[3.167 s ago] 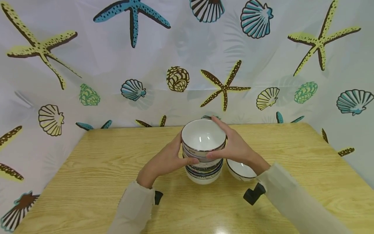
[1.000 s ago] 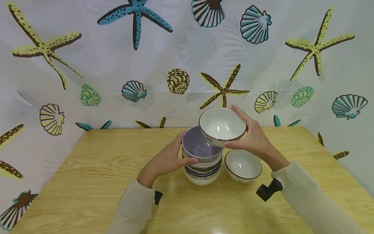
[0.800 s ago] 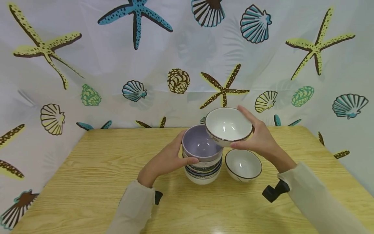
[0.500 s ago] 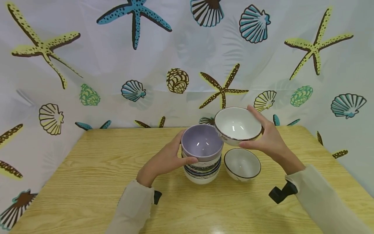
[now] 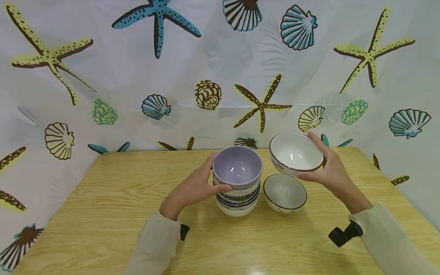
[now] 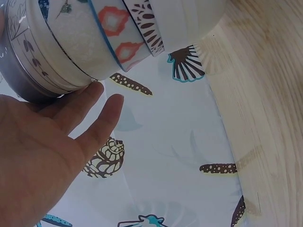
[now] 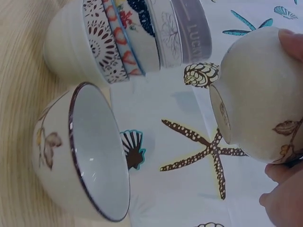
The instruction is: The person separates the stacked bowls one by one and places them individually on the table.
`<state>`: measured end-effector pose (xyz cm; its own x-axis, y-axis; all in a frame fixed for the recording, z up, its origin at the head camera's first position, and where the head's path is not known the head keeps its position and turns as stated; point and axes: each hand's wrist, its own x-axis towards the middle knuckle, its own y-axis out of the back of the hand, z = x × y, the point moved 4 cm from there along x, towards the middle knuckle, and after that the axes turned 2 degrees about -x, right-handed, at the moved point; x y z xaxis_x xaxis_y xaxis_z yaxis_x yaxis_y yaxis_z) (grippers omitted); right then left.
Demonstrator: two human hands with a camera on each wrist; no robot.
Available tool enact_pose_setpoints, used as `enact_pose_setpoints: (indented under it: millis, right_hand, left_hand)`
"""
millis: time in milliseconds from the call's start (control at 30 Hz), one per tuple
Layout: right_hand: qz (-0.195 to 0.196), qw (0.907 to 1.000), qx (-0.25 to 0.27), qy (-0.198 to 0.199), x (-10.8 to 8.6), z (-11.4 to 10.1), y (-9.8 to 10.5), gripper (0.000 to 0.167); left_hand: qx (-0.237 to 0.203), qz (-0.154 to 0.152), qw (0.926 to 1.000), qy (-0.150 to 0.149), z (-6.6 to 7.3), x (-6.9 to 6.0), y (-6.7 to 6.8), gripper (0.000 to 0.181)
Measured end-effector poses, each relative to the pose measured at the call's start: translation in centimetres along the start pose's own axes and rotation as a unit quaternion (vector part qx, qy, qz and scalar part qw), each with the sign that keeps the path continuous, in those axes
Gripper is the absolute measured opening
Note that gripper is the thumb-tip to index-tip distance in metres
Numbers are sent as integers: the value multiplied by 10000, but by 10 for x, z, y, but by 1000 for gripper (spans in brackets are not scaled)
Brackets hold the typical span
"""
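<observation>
Head: your right grip (image 5: pixel 331 170) holds a white bowl (image 5: pixel 296 152) aloft, right of the stack (image 5: pixel 238 187). Left wrist: your left grip (image 6: pixel 47 153) grasps the stack's side. Right wrist: second bowl (image 7: pixel 87 156) on the desk (image 7: pixel 16 142), apart; likely mid-transfer, next calling for careful lowering.

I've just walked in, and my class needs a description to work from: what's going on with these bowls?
At a wooden table, someone's left hand grips the upper part of a stack of bowls, with a purple bowl on top. The right hand holds a dark-rimmed white bowl in the air, by its side, apart from the stack. A similar white bowl stands upright on the table, to the right of the stack.
</observation>
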<state>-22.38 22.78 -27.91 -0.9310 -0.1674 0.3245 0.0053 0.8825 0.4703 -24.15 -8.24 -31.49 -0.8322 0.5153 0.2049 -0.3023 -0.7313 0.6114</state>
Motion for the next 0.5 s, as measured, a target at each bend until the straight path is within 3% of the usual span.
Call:
enact_pose_setpoints:
  millis: [500]
  right_hand:
    - [249, 9989, -317, -252, -19, 33, 17, 104]
  left_hand:
    - [-9, -51, 10000, 64, -1, 0, 0, 98]
